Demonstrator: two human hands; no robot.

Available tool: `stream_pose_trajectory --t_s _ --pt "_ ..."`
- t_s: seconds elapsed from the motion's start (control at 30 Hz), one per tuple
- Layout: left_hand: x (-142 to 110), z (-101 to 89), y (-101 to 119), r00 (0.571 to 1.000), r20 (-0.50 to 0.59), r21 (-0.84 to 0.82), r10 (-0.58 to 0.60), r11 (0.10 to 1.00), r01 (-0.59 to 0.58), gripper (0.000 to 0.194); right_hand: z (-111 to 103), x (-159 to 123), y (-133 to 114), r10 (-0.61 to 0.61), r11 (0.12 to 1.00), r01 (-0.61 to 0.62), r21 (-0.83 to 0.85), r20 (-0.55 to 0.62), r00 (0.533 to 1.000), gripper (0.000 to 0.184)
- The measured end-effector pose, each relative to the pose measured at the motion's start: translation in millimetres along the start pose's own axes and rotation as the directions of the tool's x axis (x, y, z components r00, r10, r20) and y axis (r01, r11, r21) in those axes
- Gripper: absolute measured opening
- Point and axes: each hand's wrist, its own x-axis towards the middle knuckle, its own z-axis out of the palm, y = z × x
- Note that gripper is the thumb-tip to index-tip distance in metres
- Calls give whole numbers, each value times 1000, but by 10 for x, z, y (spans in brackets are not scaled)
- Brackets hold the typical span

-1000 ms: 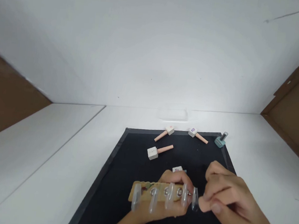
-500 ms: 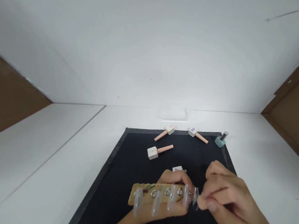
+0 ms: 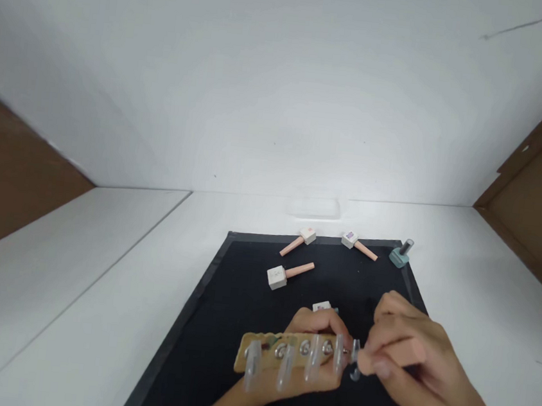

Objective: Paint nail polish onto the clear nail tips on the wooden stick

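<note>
My left hand (image 3: pixel 318 327) is closed around a yellowish nail display strip (image 3: pixel 268 356) with metal studs. Several clear false nails (image 3: pixel 285 369) stick up from it in a row. In my right hand (image 3: pixel 421 367) is a peach-coloured nail polish brush (image 3: pixel 411 353), pinched between thumb and fingers. Its narrow end points left at the rightmost false nail (image 3: pixel 355 351); whether the bristles touch it I cannot tell. Just behind my left hand lies a white polish bottle (image 3: pixel 321 306), partly hidden.
White nail polish bottles with peach caps lie on the black mat (image 3: pixel 237 290): one in the middle (image 3: pixel 277 277), two farther back (image 3: pixel 307 235) (image 3: pixel 350 239). A teal bottle (image 3: pixel 398 258) stands at the back right corner. Behind the mat is a clear tray (image 3: pixel 315 215). White walls surround the table.
The display strip has shifted slightly right and tilted a little in my left hand. My right hand has moved slightly up and left, keeping the brush at the rightmost nail.
</note>
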Motion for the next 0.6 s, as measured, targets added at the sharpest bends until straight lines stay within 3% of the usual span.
stream_pose_trajectory --t_s 0.1,0.23,0.3,0.37,0.47,0.6 --pt "5 -4 -4 1000 19 -102 -13 995 15 12 2 -4 16 -21 1000 21 1 -71 997 18" --pt "26 -3 -29 996 70 -353 -49 933 71 13 13 -4 22 -16 996 15 85 16 1000 15" --pt "42 -1 -45 990 108 -420 -91 899 129 17 22 0 18 -5 998 5 67 -2 1000 14" --pt "57 0 -60 985 122 -445 -120 881 162 20 31 6 15 -27 997 30 74 -40 999 19" --pt "70 3 -70 982 140 -475 -124 862 177 20 40 8 17 -61 992 60 114 3 998 27" --pt "61 14 -72 976 174 -500 -134 842 204 22 45 -18 35 -14 999 15 46 -30 999 25"
